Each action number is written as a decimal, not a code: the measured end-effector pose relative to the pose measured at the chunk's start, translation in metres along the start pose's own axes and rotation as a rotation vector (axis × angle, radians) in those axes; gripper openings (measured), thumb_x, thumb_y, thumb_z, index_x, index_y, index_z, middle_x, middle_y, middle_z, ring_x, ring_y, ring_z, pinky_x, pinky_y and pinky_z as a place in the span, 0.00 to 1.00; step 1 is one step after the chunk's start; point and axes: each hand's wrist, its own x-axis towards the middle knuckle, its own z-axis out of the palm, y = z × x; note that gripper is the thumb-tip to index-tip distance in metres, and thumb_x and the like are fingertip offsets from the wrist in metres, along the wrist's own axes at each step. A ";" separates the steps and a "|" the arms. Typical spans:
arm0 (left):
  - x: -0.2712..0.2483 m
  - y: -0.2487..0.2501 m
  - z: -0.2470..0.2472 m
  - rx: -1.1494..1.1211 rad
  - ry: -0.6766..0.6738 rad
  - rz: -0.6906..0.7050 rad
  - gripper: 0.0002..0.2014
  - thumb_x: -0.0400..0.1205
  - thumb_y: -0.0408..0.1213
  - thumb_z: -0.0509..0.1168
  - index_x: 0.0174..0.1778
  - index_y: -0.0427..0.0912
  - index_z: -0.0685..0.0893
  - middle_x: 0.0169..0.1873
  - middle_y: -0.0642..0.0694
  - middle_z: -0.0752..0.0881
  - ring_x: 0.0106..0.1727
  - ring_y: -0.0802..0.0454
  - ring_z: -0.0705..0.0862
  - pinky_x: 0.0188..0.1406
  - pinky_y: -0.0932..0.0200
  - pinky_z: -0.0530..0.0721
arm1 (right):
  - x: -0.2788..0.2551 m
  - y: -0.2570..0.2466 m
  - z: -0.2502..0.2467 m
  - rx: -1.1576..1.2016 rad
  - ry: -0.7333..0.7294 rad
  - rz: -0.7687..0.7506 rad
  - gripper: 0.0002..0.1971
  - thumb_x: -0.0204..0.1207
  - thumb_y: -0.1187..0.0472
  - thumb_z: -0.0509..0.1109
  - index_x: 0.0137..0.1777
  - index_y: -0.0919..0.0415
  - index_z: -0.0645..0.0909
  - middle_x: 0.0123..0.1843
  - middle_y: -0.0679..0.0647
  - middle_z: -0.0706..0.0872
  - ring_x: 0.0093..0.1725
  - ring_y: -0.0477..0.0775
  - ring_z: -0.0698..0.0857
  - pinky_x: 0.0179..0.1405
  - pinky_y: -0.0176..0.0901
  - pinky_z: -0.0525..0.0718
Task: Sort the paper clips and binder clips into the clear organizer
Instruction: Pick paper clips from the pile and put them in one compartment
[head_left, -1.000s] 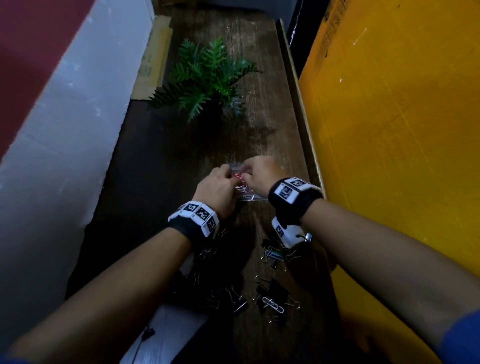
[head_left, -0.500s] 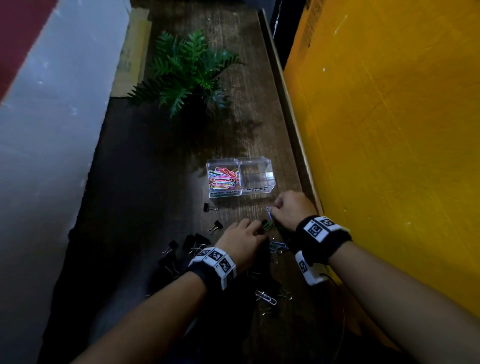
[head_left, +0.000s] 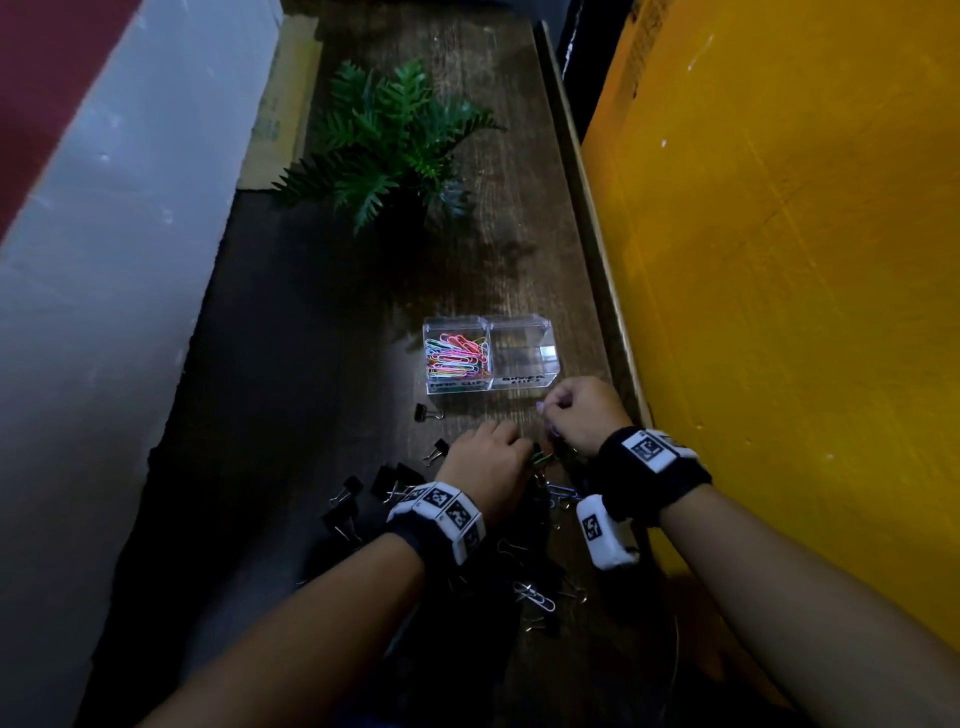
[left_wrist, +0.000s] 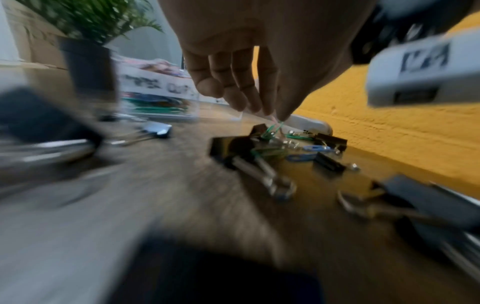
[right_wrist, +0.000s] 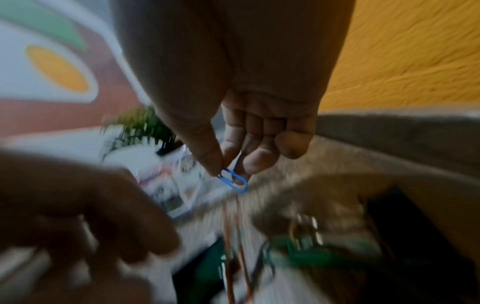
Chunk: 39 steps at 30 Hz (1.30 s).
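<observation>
The clear organizer (head_left: 524, 382) stands on the dark wooden table, coloured paper clips (head_left: 457, 356) in its left compartment, the right one bare. In front of it lies a mixed pile of black binder clips (head_left: 395, 480) and paper clips (head_left: 563, 491). My left hand (head_left: 524, 453) is down on the pile, thumb and fingers pinching a green paper clip (left_wrist: 272, 126). My right hand (head_left: 545, 411) hovers just above the pile near the organizer's front right corner. In the right wrist view my right hand (right_wrist: 226, 171) pinches a blue paper clip (right_wrist: 235, 183) between thumb and forefinger.
A potted fern (head_left: 395, 140) stands farther back on the table. A yellow wall (head_left: 779, 312) runs close along the right edge and a white wall (head_left: 104, 260) along the left. Loose binder clips (head_left: 428, 414) lie left of the organizer, and a silver paper clip (head_left: 535, 597) between my wrists.
A second ago both hands were at the organizer's left compartment. They have drawn back to the pile, and each now pinches a paper clip.
</observation>
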 end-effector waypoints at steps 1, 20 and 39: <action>0.006 0.004 -0.001 -0.016 -0.028 -0.021 0.12 0.79 0.45 0.61 0.52 0.42 0.82 0.49 0.41 0.81 0.52 0.40 0.80 0.44 0.49 0.79 | 0.001 0.002 -0.007 0.048 0.039 0.005 0.11 0.72 0.61 0.75 0.29 0.55 0.81 0.30 0.50 0.87 0.34 0.49 0.85 0.34 0.37 0.80; -0.008 -0.047 -0.043 -0.364 0.223 -0.202 0.01 0.76 0.42 0.66 0.41 0.53 0.81 0.41 0.54 0.80 0.41 0.51 0.81 0.37 0.53 0.82 | -0.017 -0.001 -0.017 0.248 0.076 -0.066 0.10 0.71 0.66 0.75 0.48 0.55 0.79 0.30 0.53 0.88 0.29 0.42 0.82 0.35 0.38 0.80; 0.040 -0.101 -0.067 -0.034 0.086 -0.199 0.12 0.81 0.45 0.63 0.59 0.54 0.85 0.53 0.49 0.82 0.57 0.48 0.78 0.49 0.54 0.79 | 0.023 -0.098 -0.017 -0.157 0.075 -0.437 0.06 0.72 0.66 0.71 0.40 0.53 0.83 0.35 0.45 0.83 0.36 0.44 0.82 0.33 0.35 0.76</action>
